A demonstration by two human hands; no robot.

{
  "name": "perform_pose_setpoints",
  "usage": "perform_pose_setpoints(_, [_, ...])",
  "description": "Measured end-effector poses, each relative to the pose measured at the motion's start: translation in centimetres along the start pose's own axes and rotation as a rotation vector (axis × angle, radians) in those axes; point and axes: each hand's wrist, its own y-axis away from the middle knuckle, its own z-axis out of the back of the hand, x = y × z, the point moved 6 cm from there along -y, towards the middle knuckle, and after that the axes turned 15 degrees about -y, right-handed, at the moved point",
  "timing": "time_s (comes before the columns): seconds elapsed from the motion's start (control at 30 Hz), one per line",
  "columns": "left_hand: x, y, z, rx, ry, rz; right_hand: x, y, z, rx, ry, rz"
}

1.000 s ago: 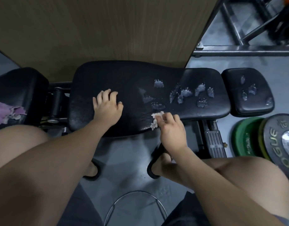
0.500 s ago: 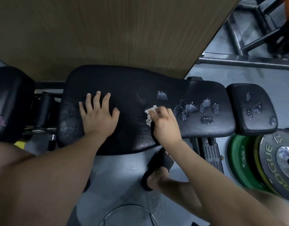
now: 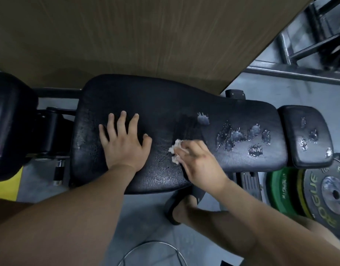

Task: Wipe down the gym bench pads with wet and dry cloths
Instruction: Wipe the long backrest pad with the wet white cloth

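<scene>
Wiping step under way. Left hand [image 3: 125, 144] spread flat, bracing bench pad [image 3: 155, 104]. Right hand [image 3: 200, 164] fingers curled, gripping white cloth [image 3: 175, 150] at pad centre. Next, likely: sweep cloth toward wet blotches [image 3: 238, 137], right of frame.

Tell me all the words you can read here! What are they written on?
"ROGUE": in pale letters on the grey weight plate.
Small number near that plate's top edge: too blurred to read.
Small white word on the green plate: too blurred to read.
</scene>
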Motion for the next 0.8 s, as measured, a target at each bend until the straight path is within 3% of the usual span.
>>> perform_pose_setpoints(0.1, [0.0,-0.2,0.1,0.006,-0.003,0.007,-1.8,-2.4,0.7,0.038,0.061,0.064])
perform_pose_setpoints(0.27, [0.0,-0.2,0.1,0.006,0.004,0.012,-5.8,-11.0,2.9,-0.118,0.135,-0.146])
perform_pose_setpoints(0.37, [0.0,-0.2,0.1,0.002,-0.010,0.014,-3.8,-10.4,2.3,-0.123,0.115,-0.115])
perform_pose_setpoints(0.5, [0.0,-0.2,0.2,0.002,-0.015,0.018,1.0,-3.5,0.0,0.120,-0.101,0.117])
perform_pose_setpoints(0.6, [-0.1,-0.3,0.2,-0.002,-0.017,0.020,0.8,-1.9,-0.1,0.248,-0.083,0.243])
perform_pose_setpoints(0.8, [-0.1,-0.2,0.1,0.003,-0.004,0.028,-2.2,-4.6,1.6,-0.065,-0.034,-0.017])
